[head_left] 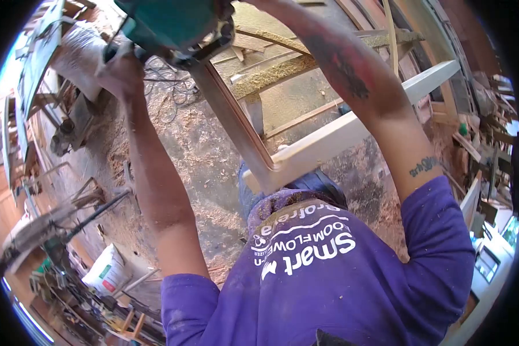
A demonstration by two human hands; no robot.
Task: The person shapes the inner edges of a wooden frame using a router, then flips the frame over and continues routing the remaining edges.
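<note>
A green-bodied router [170, 26] with a black base rests on a dark brown wooden rail [228, 115] at the top of the view. My left hand [123, 72] is closed round the black handle on the router's left side. My right forearm reaches up to the router's other side, where the top edge of the view cuts off the hand and its fingers are hidden. The brown rail has a grooved inner edge. It meets a pale wooden rail [328, 138] at a corner close to my waist, and that rail runs under my right forearm.
Sawdust-covered wooden bars [277, 75] lie beyond the frame. Shavings cover the floor [173, 150], where a tangled cord [170, 86] lies. A white bucket [109, 271] stands at lower left. Timber and scraps crowd both sides.
</note>
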